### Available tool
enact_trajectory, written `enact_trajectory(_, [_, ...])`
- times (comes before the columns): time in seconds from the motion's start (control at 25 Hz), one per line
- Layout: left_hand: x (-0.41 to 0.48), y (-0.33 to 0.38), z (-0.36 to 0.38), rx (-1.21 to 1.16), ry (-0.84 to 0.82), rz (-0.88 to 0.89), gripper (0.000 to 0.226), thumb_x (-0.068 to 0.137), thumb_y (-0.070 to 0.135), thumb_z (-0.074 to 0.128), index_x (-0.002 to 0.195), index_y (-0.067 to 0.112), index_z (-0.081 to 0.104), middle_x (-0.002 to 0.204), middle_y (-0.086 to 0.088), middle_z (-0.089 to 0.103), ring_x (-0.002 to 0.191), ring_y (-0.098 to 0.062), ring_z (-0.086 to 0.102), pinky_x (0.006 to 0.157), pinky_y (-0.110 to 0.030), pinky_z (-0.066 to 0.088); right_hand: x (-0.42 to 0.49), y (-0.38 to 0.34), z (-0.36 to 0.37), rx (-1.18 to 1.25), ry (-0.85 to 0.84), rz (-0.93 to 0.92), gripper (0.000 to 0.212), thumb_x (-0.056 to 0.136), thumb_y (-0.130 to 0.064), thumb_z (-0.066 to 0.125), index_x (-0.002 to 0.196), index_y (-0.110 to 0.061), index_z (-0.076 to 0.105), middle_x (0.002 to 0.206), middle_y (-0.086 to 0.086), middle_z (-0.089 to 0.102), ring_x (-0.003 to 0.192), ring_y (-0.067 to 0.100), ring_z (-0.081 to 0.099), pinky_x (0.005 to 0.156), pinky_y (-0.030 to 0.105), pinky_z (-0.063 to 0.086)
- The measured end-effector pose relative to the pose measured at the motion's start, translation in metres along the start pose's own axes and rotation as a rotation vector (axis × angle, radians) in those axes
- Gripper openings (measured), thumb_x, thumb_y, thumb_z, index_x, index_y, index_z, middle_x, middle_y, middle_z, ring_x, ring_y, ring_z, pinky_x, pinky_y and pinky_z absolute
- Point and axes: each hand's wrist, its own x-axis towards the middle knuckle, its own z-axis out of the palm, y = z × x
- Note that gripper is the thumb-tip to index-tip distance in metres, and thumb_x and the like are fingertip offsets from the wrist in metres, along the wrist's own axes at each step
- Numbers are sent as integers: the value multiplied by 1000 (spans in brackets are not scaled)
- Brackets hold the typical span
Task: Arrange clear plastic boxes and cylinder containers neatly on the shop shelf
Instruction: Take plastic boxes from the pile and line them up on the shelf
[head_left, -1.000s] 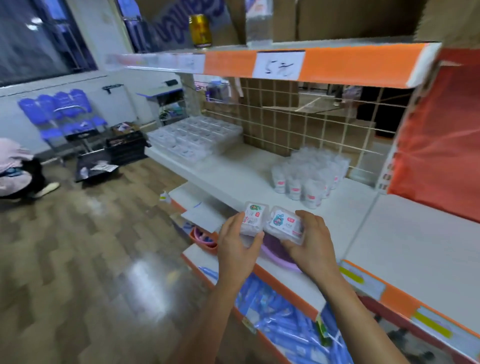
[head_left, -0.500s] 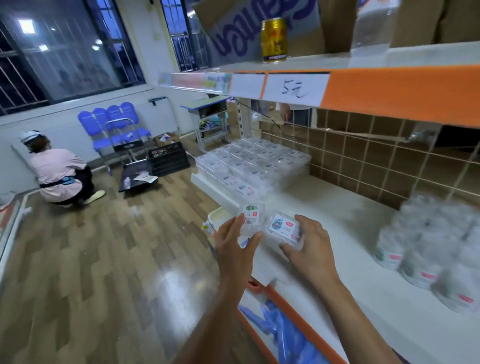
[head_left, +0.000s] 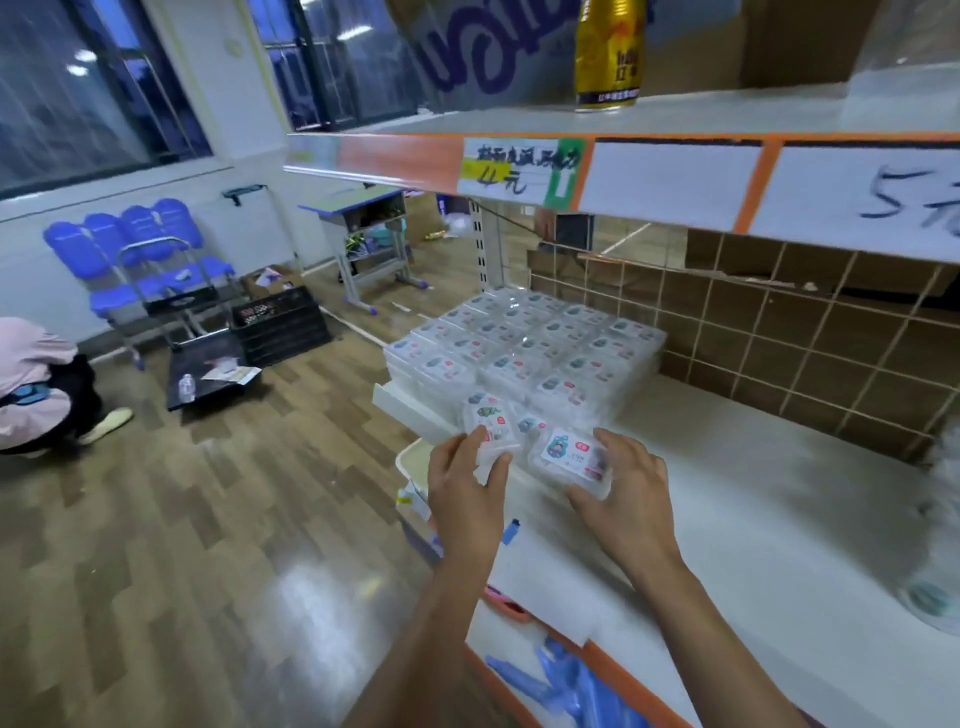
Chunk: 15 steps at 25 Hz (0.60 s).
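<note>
My left hand grips a small clear plastic box with a green and red label, held just over the front of the white shelf. My right hand holds a second clear box with a blue and red label, low over the shelf surface. Both boxes sit right in front of a neat block of stacked clear boxes at the shelf's left end. Blurred clear cylinder containers stand at the far right edge.
An upper shelf with price labels and a gold can overhangs. A tiled back panel closes the rear. On the wooden floor stand blue chairs, a black crate and a desk; a person crouches at left.
I have turned and moved left along the shelf, carrying both boxes from the cylinder containers toward the stack of clear boxes. The hands now sit lower, right by the stack.
</note>
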Motion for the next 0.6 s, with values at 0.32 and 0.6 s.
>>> enact_trajectory(0.32, [65, -42, 10, 13, -99, 147, 34, 71, 20, 82, 101, 16, 66, 103, -4, 55, 79, -17, 60, 64, -28, 53, 23, -27, 48, -76, 96, 132, 67, 79, -25, 70, 138, -19, 39, 144, 0, 36, 130, 21, 31, 106, 23, 23])
enact_trajectory(0.6, [82, -49, 26, -182, -206, 289, 13, 84, 16, 68, 95, 10, 69, 100, -1, 54, 66, -4, 57, 68, -18, 51, 34, -33, 67, -39, 202, 184, 52, 79, -11, 68, 128, -15, 52, 145, 7, 34, 131, 22, 36, 106, 24, 28])
